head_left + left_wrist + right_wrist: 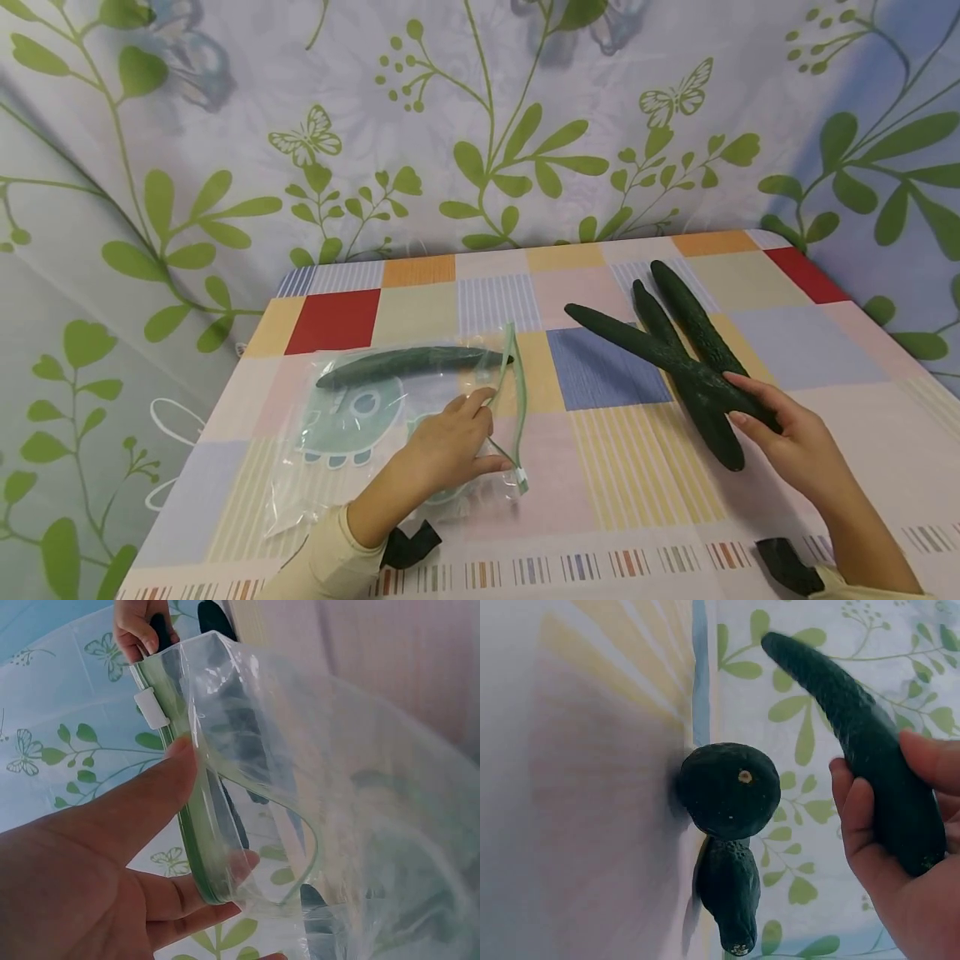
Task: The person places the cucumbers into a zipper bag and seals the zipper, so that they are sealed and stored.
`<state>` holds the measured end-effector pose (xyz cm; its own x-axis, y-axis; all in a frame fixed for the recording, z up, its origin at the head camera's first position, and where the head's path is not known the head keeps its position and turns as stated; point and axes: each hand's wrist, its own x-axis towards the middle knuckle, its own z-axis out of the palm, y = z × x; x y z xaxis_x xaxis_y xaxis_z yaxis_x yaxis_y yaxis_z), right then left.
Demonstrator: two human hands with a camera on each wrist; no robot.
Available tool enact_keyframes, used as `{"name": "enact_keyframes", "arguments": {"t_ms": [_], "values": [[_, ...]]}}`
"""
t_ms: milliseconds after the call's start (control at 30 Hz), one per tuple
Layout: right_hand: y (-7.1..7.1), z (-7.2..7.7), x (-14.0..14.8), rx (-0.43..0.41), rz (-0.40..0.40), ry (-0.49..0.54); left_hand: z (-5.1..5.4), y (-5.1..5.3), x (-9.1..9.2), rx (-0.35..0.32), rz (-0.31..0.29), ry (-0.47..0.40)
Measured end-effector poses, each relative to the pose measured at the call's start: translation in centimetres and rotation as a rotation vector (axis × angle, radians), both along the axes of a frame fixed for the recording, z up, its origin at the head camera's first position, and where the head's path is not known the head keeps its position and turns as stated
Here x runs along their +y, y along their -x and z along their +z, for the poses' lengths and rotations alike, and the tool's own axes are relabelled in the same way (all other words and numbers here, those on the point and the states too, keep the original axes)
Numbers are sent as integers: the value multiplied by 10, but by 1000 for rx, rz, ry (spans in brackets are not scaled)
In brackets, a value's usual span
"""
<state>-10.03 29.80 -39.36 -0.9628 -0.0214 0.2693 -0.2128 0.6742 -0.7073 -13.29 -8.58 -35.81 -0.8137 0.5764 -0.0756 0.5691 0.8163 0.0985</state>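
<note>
A clear zip bag (352, 425) with a green zip edge and a pale green print lies on the table, one dark green cucumber (412, 363) inside it. My left hand (450, 443) holds the bag at its mouth, which gapes; in the left wrist view thumb and fingers are at the green edge, near the white slider (152, 709). In my right hand (798, 446) is a cucumber (626, 333), gripped near one end and raised above the table, as the right wrist view shows. Beneath it two more cucumbers, one left (708, 421) and one right (697, 321), lie on the cloth.
A patchwork-patterned cloth (495, 304) covers the table. Behind the table's far edge hangs a curtain (420, 183) printed with leaves and butterflies. White cord loops (168, 417) show beside the left edge.
</note>
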Motion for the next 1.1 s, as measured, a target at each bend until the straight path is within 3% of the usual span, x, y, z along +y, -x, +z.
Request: {"name": "enact_keyframes", "arguments": {"t_ms": [300,567,833,1100], "values": [[3,-1,-5,32,168,14,1,0,0,-2,9,-53],[12,4,-15,-15,363,30,2,-1,1,-6,11,-69],[27,5,-29,-57,408,-12,1,0,3,-8,15,-57],[42,5,-41,-26,484,-7,1,-1,3,-14,18,-65]]}}
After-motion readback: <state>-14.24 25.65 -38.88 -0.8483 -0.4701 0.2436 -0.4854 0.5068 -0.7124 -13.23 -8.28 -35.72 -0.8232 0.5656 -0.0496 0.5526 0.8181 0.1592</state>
